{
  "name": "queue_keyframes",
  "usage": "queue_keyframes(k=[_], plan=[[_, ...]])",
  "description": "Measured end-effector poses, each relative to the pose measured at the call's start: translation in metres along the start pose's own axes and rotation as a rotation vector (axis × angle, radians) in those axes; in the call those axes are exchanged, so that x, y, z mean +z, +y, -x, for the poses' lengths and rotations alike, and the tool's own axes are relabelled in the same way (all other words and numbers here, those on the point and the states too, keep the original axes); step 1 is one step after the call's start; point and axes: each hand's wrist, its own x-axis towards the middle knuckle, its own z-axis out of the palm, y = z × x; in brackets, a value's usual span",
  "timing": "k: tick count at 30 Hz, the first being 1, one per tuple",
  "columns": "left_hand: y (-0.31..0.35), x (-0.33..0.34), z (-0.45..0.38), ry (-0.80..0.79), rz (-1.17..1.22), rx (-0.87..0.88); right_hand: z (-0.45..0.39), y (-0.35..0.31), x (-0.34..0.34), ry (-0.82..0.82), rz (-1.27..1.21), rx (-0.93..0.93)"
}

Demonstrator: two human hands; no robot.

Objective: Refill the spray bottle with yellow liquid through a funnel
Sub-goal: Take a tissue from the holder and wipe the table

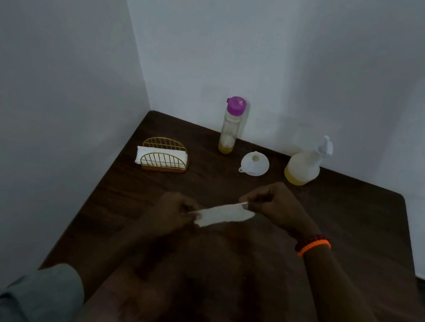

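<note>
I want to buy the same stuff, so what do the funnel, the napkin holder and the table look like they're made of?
The funnel looks like white, slightly see-through plastic with a smooth moulded rim. The napkin holder seems to be thin wire with a gold finish, bent into arched grids. The table shows dark wood grain; solid wood or laminate, I cannot tell.

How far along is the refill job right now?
The pouring looks done: the spray bottle holds yellow liquid with its head on, and the funnel lies on the table. Both hands, left and right, hold a napkin; probably only wiping remains.

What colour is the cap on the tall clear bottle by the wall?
Purple, or magenta; the cap shows best in the head view, the only one.
</note>
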Motion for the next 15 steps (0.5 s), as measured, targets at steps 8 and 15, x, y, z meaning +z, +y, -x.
queue_keyframes(k=[8,15], plan=[[-0.006,0.006,-0.062,0.127,-0.283,0.110,-0.026,0.049,-0.002,0.220,0.130,0.040],[-0.033,0.038,-0.053,0.040,-0.304,0.087,-0.006,0.079,0.044,0.098,0.478,0.283]])
